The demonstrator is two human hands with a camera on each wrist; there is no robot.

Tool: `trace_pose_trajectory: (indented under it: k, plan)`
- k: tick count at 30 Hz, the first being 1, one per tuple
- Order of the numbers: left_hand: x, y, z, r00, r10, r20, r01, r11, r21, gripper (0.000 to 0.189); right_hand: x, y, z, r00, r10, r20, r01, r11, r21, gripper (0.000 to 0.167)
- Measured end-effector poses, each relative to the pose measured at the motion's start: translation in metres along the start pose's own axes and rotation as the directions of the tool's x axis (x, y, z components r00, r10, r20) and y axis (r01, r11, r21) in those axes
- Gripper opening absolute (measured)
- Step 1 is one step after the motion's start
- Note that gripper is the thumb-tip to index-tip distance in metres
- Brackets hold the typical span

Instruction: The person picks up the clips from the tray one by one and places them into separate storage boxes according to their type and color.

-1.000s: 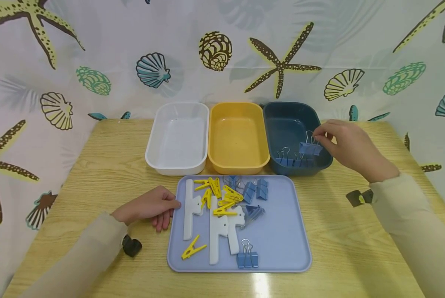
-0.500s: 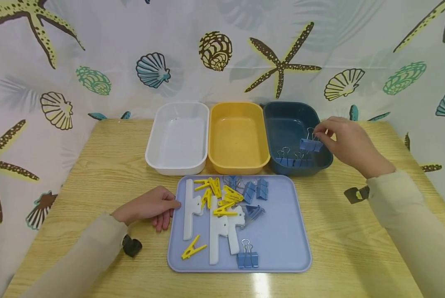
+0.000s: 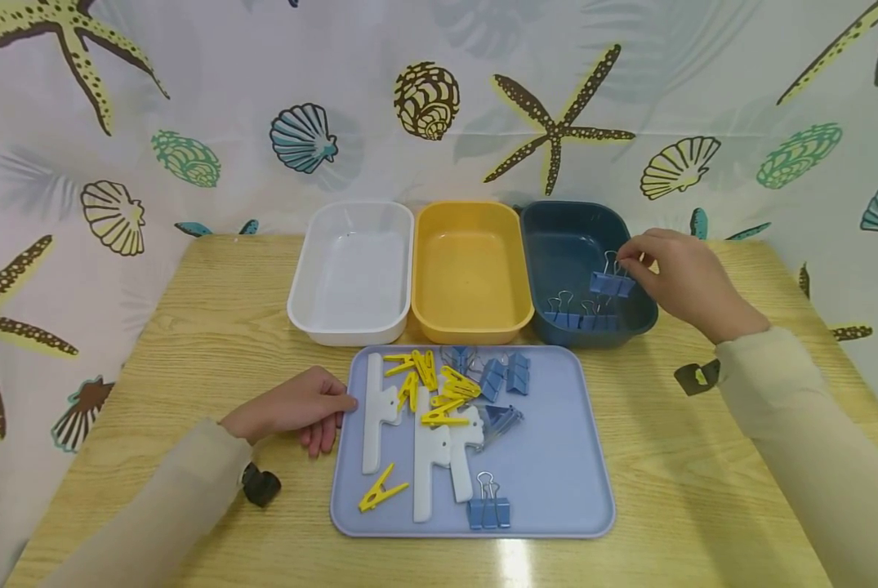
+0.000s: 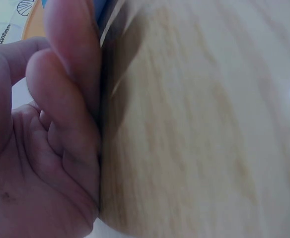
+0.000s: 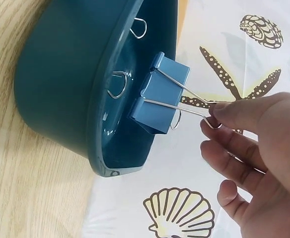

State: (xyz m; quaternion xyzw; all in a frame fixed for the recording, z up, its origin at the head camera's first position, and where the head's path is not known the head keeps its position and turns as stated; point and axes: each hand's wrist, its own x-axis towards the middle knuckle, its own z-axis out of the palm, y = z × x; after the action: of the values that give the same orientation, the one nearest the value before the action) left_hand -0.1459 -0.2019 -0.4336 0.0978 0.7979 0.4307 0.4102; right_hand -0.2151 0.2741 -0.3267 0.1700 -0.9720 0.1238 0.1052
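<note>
My right hand (image 3: 674, 265) pinches a blue binder clip (image 3: 612, 283) by a wire handle, over the dark teal bin (image 3: 574, 224). In the right wrist view the binder clip (image 5: 162, 91) hangs beside the bin's rim (image 5: 98, 119), its handle between thumb and fingertips (image 5: 217, 111). More binder clips (image 3: 581, 318) sit in the front of that bin. My left hand (image 3: 295, 406) rests on the table with loosely bent fingers, a fingertip touching the left rim of the lilac tray (image 3: 556, 490). In the left wrist view its fingers (image 4: 60, 94) lie against the wood.
On the tray lie several yellow clothespins (image 3: 382, 490), white bag clips (image 3: 422, 482) and blue binder clips (image 3: 488, 513). A white bin (image 3: 350, 335) and a yellow bin (image 3: 471, 335) stand left of the teal one. A patterned cloth (image 3: 372, 98) hangs behind the table (image 3: 211, 327).
My right hand has risen slightly with the binder clip, and its forearm has shifted a little left. The left hand has stayed in place.
</note>
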Motion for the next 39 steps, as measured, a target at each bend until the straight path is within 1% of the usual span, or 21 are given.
trace_pose_trajectory:
  k: [11,14,20,24,31,39]
  plan:
    - [0.000,0.000,0.000,1.000,0.004,-0.003,-0.004,1.000,0.005,0.037,0.006,0.005,0.007,1.000,0.024,0.012,-0.024,1.000,0.000,0.014]
    - [-0.001,0.000,0.000,1.000,0.004,-0.005,-0.004,1.000,0.005,0.037,0.006,0.007,0.010,1.000,0.018,0.012,-0.018,1.000,0.007,0.014]
    - [-0.001,0.001,0.001,1.000,0.007,-0.005,-0.007,1.000,0.004,0.037,0.007,0.010,0.018,0.999,-0.005,-0.042,0.006,1.000,0.025,0.011]
    - [-0.002,0.001,0.001,1.000,0.009,-0.004,-0.009,1.000,0.003,0.037,0.008,0.010,0.023,0.998,0.003,-0.070,-0.001,1.000,0.020,0.011]
    - [-0.001,0.001,0.001,1.000,0.012,-0.005,-0.012,1.000,0.004,0.037,0.008,0.009,0.029,0.999,0.026,-0.035,-0.025,1.000,0.016,0.012]
    - [-0.002,0.001,0.001,1.000,0.014,-0.007,-0.014,1.000,0.004,0.037,0.007,0.008,0.034,1.000,-0.003,0.000,0.003,1.000,-0.003,0.011]
